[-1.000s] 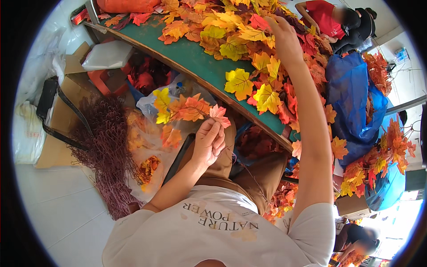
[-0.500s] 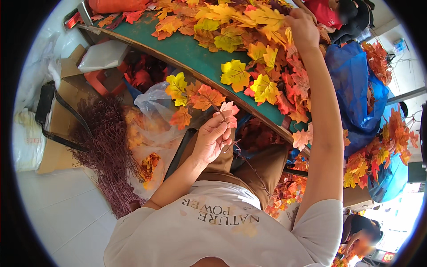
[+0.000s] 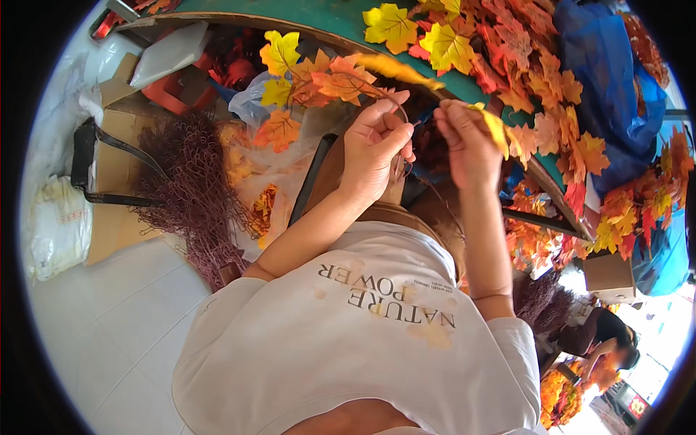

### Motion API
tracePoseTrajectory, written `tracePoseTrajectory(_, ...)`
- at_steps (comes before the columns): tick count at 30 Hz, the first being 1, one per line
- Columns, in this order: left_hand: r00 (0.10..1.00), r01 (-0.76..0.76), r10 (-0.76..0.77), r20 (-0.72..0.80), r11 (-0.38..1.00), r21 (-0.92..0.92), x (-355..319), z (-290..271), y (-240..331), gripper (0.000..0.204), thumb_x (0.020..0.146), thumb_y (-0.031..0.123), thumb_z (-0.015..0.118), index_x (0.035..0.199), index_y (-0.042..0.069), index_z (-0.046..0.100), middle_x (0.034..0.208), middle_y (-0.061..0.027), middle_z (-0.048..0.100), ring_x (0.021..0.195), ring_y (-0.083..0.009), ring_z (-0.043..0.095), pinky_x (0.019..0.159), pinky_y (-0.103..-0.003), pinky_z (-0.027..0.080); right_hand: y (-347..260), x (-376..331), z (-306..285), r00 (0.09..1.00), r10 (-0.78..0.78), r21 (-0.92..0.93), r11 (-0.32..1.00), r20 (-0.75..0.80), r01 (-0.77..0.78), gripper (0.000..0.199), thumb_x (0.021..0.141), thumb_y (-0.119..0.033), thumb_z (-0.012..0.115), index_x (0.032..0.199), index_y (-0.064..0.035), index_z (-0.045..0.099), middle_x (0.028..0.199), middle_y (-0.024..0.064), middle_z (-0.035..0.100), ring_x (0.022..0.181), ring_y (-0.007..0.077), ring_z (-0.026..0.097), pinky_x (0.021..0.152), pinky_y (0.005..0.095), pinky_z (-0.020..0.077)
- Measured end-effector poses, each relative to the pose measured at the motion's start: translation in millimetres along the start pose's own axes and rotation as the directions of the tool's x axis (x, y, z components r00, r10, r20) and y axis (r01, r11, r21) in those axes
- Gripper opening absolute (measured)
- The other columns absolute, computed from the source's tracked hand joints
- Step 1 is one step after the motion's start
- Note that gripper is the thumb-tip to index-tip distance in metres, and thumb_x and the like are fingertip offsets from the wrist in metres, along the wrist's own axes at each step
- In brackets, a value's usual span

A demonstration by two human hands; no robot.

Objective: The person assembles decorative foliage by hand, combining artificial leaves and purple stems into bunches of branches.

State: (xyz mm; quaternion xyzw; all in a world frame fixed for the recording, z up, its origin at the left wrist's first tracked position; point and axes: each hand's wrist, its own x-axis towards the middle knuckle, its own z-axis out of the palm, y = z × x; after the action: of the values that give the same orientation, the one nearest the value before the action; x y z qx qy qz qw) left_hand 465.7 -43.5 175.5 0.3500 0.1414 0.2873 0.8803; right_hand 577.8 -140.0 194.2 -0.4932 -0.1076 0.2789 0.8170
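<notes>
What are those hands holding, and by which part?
Left hand: a leafy spray, by its stem. Right hand: apparently a yellow leaf, but where it's gripped cannot be told.

Head camera: worn on the head, left of a pair
Facing: down over the shirt [image 3: 348, 341], fisheye-wide
Left hand [image 3: 373, 152] and right hand [image 3: 473, 148]: close, above centre
Table [image 3: 319, 13]: beyond them, bowed along the top
Co-worker [image 3: 603, 337]: far off, lower right

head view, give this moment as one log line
left hand: holds leaf spray | right hand: at yellow leaf, grip unclear | green table: leaves on top
</notes>
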Motion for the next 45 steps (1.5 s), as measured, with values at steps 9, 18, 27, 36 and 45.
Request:
tracePoseTrajectory(9, 0.999, -0.047, 0.050, -0.017, 0.991, 0.124, -12.6, 3.9, -13.1, 0.045, 0.082, -0.004, 0.057, 0.126, -0.001, 0.045, 0.074, 0.0017, 0.049, 0.057, -0.0058, 0.050, 0.054, -0.019, 0.044, 45.8, -31.3, 5.5, 0.984, 0.169, 0.428, 0.894, -0.056, -0.129, 0.016, 0.086, -0.005, 0.060, 0.101, -0.0011, 0.058, 0.093, 0.0112, 0.065, 0.087, 0.0207, 0.064, 0.076, 0.0299, 0.0544)
tracePoseTrajectory(18, 0.999, -0.042, 0.044, -0.025, 0.996, 0.084, -11.2, 1.8, -18.8, 0.046, 0.082, -0.005, 0.057, 0.126, -0.002, 0.045, 0.075, 0.0006, 0.049, 0.060, -0.0064, 0.050, 0.055, -0.020, 0.044, 59.2, -27.7, -1.4, 0.981, 0.193, 0.482, 0.860, -0.006, -0.166, 0.013, 0.087, -0.006, 0.059, 0.099, -0.0015, 0.058, 0.096, 0.0120, 0.064, 0.089, 0.0199, 0.063, 0.073, 0.0285, 0.0531)
tracePoseTrajectory(27, 0.998, -0.033, 0.037, -0.049, 0.995, 0.089, -10.4, -1.0, -20.8, 0.044, 0.081, -0.007, 0.056, 0.124, -0.003, 0.046, 0.074, 0.0004, 0.050, 0.059, -0.0065, 0.051, 0.057, -0.019, 0.044, 63.0, -30.8, 0.8, 0.991, 0.134, 0.429, 0.896, -0.009, -0.118, 0.012, 0.088, -0.006, 0.059, 0.098, -0.0019, 0.058, 0.095, 0.0121, 0.064, 0.088, 0.0188, 0.063, 0.062, 0.0256, 0.0523)
tracePoseTrajectory(36, 0.998, -0.058, 0.061, -0.032, 0.995, 0.084, -8.7, -3.6, -27.0, 0.043, 0.082, -0.008, 0.056, 0.124, -0.003, 0.046, 0.071, 0.0002, 0.050, 0.058, -0.0064, 0.051, 0.056, -0.019, 0.045, 66.7, -31.3, 3.2, 0.990, 0.131, 0.496, 0.864, -0.051, -0.088, 0.013, 0.088, -0.007, 0.058, 0.100, -0.0021, 0.059, 0.096, 0.0111, 0.064, 0.089, 0.0183, 0.063, 0.062, 0.0232, 0.0522)
tracePoseTrajectory(45, 0.996, -0.073, 0.077, -0.038, 0.992, 0.098, -10.0, -3.1, -27.0, 0.044, 0.082, -0.009, 0.056, 0.124, -0.003, 0.046, 0.070, 0.0002, 0.050, 0.059, -0.0064, 0.052, 0.057, -0.019, 0.045, 68.5, -33.6, 8.5, 0.993, 0.098, 0.449, 0.892, -0.071, -0.056, 0.011, 0.089, -0.006, 0.057, 0.099, -0.0036, 0.060, 0.095, 0.0102, 0.065, 0.084, 0.0158, 0.063, 0.063, 0.0224, 0.0511)
